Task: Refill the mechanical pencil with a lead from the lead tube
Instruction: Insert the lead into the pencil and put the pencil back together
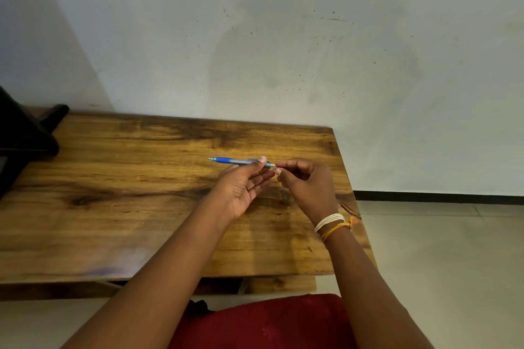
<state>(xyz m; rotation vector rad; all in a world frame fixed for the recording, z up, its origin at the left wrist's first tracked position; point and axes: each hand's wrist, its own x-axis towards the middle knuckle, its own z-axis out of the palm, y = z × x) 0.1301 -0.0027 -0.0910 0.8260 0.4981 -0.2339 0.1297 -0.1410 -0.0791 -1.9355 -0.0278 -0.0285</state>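
**While both hands meet above the bench, the pencil lies level between them**

Left hand (243, 184) pinches the blue mechanical pencil (241, 161) with a loose, half-open grip, tip pointing left. Right hand (306, 181) closes its fingertips at the pencil's rear end; what they hold is too small to tell. Both hover near the wooden bench's (127, 178) right edge; grained boards lie open leftward.

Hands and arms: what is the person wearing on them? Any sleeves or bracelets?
No sleeves show; both forearms are bare. The left hand wears nothing. By the right hand, the wrist carries a band of white threads and a thinner orange thread with a small knot. No rings or watch show.
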